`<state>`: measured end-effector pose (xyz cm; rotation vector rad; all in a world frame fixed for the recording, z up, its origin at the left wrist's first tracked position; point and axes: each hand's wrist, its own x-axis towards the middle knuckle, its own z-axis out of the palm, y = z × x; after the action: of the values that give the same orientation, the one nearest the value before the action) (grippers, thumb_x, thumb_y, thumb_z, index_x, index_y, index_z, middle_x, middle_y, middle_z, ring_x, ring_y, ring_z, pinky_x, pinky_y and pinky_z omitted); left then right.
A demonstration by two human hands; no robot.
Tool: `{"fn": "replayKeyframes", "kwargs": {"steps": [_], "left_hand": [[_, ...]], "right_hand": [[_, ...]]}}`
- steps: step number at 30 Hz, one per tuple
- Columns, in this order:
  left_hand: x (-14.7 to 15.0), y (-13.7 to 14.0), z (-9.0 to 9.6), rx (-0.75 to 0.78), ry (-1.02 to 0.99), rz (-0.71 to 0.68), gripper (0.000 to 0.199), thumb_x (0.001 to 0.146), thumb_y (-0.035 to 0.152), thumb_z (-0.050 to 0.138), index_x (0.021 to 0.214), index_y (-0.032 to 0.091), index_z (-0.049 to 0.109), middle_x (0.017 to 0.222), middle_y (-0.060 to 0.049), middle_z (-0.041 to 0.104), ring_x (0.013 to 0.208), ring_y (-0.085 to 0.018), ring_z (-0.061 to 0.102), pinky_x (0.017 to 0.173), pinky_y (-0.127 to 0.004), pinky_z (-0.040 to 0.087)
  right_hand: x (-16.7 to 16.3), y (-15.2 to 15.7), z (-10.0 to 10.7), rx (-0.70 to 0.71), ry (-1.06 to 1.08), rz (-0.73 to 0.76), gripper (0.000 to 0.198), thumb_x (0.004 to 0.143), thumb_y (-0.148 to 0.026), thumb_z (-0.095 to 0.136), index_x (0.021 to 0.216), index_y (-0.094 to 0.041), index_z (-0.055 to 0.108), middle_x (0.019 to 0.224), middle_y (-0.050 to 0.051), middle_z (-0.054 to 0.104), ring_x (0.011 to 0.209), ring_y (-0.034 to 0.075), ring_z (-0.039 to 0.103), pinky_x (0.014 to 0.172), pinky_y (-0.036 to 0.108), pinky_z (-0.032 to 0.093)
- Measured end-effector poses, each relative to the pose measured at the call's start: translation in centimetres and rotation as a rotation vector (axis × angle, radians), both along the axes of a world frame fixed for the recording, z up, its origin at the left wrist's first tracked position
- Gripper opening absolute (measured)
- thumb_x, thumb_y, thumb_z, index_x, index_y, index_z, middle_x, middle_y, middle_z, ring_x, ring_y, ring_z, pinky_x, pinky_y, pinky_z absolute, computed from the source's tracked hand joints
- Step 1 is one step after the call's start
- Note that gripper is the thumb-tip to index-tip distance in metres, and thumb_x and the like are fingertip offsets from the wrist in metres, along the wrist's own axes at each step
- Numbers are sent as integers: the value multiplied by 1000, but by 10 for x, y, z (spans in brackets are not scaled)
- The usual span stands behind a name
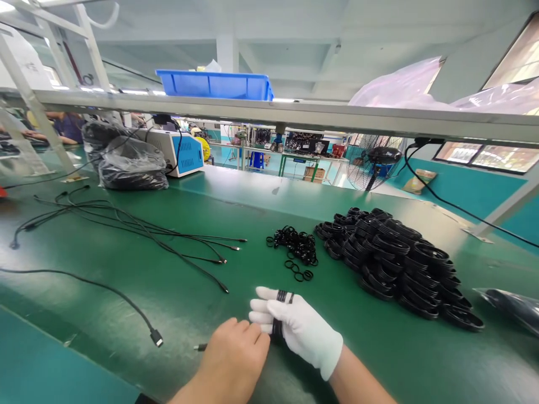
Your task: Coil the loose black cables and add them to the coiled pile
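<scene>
Over the surface, the right hand is clasping black loops set crosswise over its fingers, while the left hand is touching it, curling near their lower end, its grip hidden.

Cable connector: no readable marking.
Small black rings: no readable lettering.
Blue-and-white machine: no readable brand or number.
Tan bag by the teal wall: too small and blurred to read any print.
Elsewhere: no readable text or sign.
</scene>
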<state>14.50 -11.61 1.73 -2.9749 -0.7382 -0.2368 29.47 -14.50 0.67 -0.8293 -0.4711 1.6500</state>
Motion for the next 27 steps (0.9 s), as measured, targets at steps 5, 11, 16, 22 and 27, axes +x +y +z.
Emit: {"fn": "replayKeyframes", "kwargs": {"steps": [5,11,16,22,27], "left_hand": [[-5,33,45,-162,4,-147,20,69,32,73,70,19,58,68,2,64,65,-16,56,60,-26,33],[-7,62,53,-479,12,-202,15,65,27,76,66,21,62,65,6,61,66,-12,54,58,-20,37],[-16,58,39,-246,-359,-168,5,78,19,64,82,21,66,98,-2,63,95,-19,53,85,-32,41],[-19,36,30,43,-442,-330,28,88,6,39,89,17,64,92,-6,64,84,-19,52,73,-31,43],[-16,41,41,-451,-230,-180,17,85,17,49,74,18,62,74,-1,60,68,-14,50,64,-26,39]], "right_hand": [[-13,-5,-2,92,90,278,38,64,-32,75,89,-6,63,72,6,63,71,17,61,66,30,45],[-24,-12,-15,-17,137,539,47,59,-29,76,96,-5,62,82,13,67,74,23,65,68,38,47],[-24,-8,-21,-28,73,409,35,62,-29,68,85,-3,65,69,13,67,60,22,65,55,34,48],[-18,-4,-28,55,161,461,38,67,-33,66,89,-2,64,74,15,69,62,22,65,59,36,49],[-16,-9,-24,42,226,528,36,69,-30,66,90,-1,65,77,14,70,69,23,68,64,34,51]]}}
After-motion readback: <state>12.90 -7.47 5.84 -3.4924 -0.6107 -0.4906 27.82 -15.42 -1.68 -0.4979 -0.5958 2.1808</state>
